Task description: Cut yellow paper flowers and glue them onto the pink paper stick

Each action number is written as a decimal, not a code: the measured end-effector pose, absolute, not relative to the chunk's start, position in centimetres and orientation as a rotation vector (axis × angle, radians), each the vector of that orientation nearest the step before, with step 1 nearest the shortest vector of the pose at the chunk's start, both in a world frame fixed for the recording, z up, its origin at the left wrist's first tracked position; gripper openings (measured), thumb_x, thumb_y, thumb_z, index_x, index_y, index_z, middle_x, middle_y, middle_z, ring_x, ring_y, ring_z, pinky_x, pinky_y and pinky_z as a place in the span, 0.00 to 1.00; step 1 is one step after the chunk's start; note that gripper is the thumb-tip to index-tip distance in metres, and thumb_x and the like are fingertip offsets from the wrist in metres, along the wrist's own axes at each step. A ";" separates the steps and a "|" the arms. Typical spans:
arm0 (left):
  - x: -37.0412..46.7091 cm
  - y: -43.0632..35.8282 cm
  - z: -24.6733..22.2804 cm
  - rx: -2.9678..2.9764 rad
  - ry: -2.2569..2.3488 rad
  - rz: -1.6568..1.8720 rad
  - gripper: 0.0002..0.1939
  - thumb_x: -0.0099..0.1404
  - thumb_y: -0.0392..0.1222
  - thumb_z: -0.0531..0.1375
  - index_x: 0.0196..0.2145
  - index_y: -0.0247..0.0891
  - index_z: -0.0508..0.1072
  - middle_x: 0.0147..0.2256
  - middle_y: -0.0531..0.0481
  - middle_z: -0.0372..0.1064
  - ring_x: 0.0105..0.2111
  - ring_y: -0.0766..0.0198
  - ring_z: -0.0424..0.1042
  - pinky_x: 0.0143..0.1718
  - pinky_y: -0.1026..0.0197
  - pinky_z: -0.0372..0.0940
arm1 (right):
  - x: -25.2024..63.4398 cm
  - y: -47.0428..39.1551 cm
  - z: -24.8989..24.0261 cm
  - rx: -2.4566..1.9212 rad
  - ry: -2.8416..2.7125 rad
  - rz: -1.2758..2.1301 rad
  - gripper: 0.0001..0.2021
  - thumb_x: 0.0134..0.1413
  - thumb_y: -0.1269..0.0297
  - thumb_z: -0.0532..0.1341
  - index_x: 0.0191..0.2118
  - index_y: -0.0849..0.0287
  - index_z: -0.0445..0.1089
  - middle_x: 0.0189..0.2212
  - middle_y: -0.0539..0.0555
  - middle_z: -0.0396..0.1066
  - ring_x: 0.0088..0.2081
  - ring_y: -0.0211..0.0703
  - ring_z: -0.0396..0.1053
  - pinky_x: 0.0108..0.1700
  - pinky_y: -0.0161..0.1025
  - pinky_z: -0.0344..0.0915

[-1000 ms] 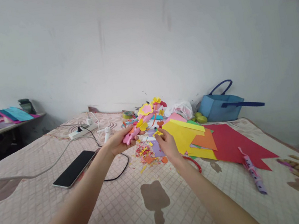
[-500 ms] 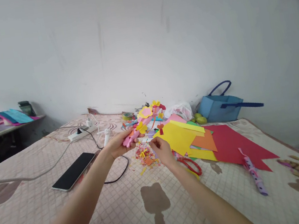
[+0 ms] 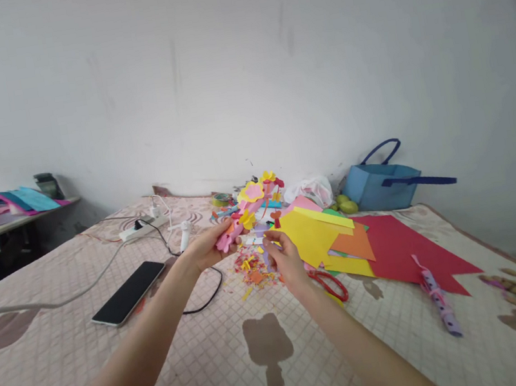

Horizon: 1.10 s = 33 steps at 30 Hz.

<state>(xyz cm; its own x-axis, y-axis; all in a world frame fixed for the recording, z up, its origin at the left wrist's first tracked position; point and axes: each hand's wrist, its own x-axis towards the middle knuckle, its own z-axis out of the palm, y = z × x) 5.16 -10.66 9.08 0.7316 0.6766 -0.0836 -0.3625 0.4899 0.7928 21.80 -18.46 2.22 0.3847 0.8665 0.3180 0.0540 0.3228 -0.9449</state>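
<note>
My left hand is closed round the pink end of a paper flower craft. Yellow and pink paper flowers stand up from it, leaning away to the right, and a small red paper piece hangs at its side. My right hand is close by on the right, thumb and fingers pinched together; whatever is between the fingertips is too small to make out. A small white strip shows between the two hands. Below them lie coloured paper scraps.
Red-handled scissors lie by my right wrist. Yellow sheets and a red sheet spread rightward, with a rolled purple paper beyond. A blue bag stands behind. On the left are a phone, power strip and glue gun.
My left hand and the flower craft have shifted slightly to the right. My right hand has turned a little and its fingers sit slightly higher; the white strip now shows between the hands.
</note>
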 end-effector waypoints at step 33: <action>5.7 -10.3 6.1 0.899 0.522 0.753 0.06 0.65 0.38 0.56 0.34 0.33 0.69 0.27 0.48 0.71 0.21 0.67 0.72 0.18 0.68 0.64 | 19.8 -18.9 2.6 -0.756 -0.542 1.169 0.14 0.30 0.62 0.71 0.24 0.57 0.66 0.22 0.43 0.68 0.17 0.25 0.56 0.16 0.26 0.52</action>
<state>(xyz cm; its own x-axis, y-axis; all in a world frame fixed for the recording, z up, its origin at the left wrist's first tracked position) 5.71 -10.25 6.12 0.6349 0.7667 -0.0953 -0.3588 0.4019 0.8424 19.84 -18.86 2.62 0.3130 0.9498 -0.0044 -0.6109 0.1978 -0.7666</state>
